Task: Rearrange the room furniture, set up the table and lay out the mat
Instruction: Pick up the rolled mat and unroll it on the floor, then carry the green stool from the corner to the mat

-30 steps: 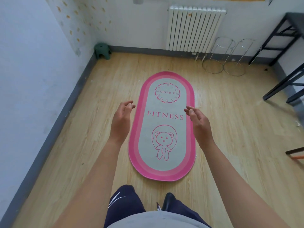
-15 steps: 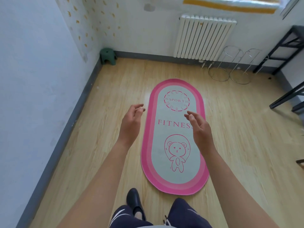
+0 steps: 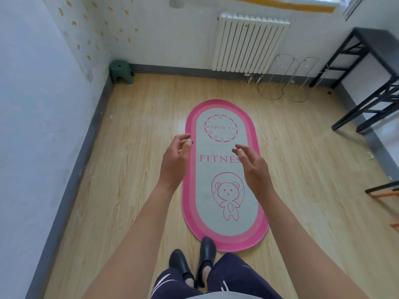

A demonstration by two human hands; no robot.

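Left hand point(image 3: 174, 160): empty, raised in front of me, fingers loosely curled, thumb near the fingertips, nothing pinched. In the picture it sits over the left pink border of the mat point(image 3: 220, 175).

Right hand point(image 3: 254, 169): also empty, fingers relaxed and slightly bent, pointing left towards the other hand. It covers the last letter of the word FITNESS. Both forearms bare. The palms roughly face each other, with a gap of mat showing between them. Neither hand touches anything.

Mat: long oval, pink rim, grey middle. It lies flat on the wood floor point(image 3: 133, 169), lengthwise away from me. Printed on it, far to near: a clock ring marked SPORT, the FITNESS line, a bear outline. No folds or lifted edges that I can see.

Feet: two black shoes at the near end. The left shoe point(image 3: 179, 263) is on bare floor just beside the mat. The toe of the right shoe point(image 3: 207, 249) overlaps the near rim. Dark trousers point(image 3: 233, 275) with white stripes show below.

Far wall: a white radiator point(image 3: 250, 44), well apart from the mat. Two wire stands point(image 3: 282, 91) sit side by side on the floor under its right end. A green stool point(image 3: 121, 71) is tucked into the far left corner.

Right side: a black table point(image 3: 375, 37) against the wall, with more black frame legs nearer me. A black and orange bar point(image 3: 384, 193) juts in at the right edge; I cannot tell what it belongs to.
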